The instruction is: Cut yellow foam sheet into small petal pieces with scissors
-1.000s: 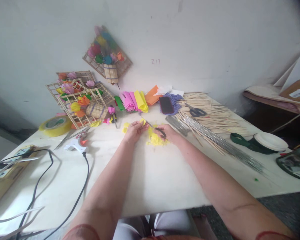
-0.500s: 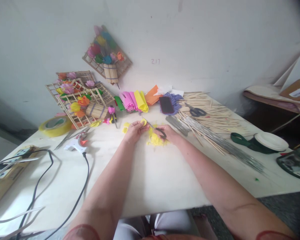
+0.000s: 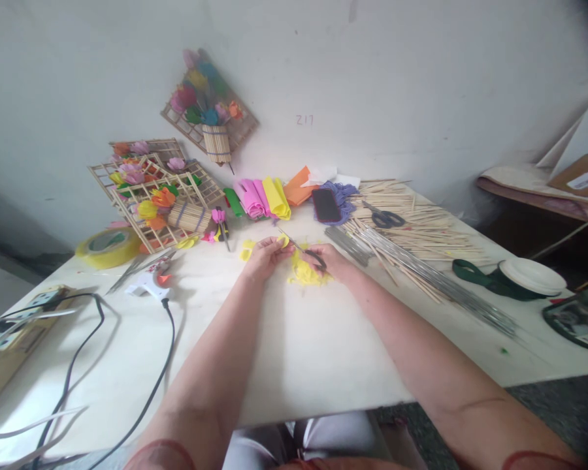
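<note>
Between the thumb and fingers of my left hand (image 3: 267, 257) is a small yellow paper piece (image 3: 283, 239). My right hand (image 3: 331, 262) is closed round the dark handles of a pair of scissors (image 3: 314, 257). The scissor blades point up and left and lie against the yellow piece. Whether they are parted is too small to tell. Under the scissors lies a heap of yellow paper scraps (image 3: 308, 273). More cut yellow pieces (image 3: 246, 250) rest on the table just left of my left hand.
Behind my hands lie rolled yellow paper (image 3: 276, 198), pink paper (image 3: 251, 198) and a phone (image 3: 326, 205). Wooden sticks (image 3: 421, 228), metal wires (image 3: 436, 287) and other scissors (image 3: 388, 219) are at right. At left are a glue gun (image 3: 149, 281), tape (image 3: 108, 248) and flower-decorated frames (image 3: 151, 196).
The yellow piece and my left fingertips have shifted very slightly right along the scissor blades. Both hands keep their hold, and everything else stays in place.
</note>
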Available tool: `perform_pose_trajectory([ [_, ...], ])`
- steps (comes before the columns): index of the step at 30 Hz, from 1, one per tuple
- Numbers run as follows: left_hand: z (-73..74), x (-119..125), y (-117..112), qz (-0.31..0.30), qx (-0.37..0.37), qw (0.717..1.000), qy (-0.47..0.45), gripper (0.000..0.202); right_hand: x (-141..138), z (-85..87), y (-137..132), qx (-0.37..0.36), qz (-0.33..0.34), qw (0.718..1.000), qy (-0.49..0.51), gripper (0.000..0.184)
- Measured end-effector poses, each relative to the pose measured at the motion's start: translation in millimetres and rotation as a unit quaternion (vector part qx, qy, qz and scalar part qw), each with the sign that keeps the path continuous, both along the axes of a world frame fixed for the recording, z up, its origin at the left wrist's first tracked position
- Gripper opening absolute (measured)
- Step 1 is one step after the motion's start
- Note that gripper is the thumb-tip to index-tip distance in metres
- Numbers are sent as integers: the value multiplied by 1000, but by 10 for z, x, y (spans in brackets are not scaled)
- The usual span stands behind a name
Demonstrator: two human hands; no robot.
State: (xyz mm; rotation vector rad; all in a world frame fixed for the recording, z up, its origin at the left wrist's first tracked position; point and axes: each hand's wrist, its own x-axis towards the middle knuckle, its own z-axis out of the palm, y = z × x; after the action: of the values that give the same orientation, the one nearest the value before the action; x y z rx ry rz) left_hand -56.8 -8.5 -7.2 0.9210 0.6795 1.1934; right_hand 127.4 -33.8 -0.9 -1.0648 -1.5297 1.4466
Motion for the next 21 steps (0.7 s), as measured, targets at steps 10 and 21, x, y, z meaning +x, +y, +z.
perform_pose_trajectory([
  [10,-28,-8,29,9,-1,1000,-7,15,7,6,7,0,-6,1000,-13,32],
  [21,-42,-15,53,9,4,1000,-19,13,2,4,20,-8,-2,1000,-12,29],
])
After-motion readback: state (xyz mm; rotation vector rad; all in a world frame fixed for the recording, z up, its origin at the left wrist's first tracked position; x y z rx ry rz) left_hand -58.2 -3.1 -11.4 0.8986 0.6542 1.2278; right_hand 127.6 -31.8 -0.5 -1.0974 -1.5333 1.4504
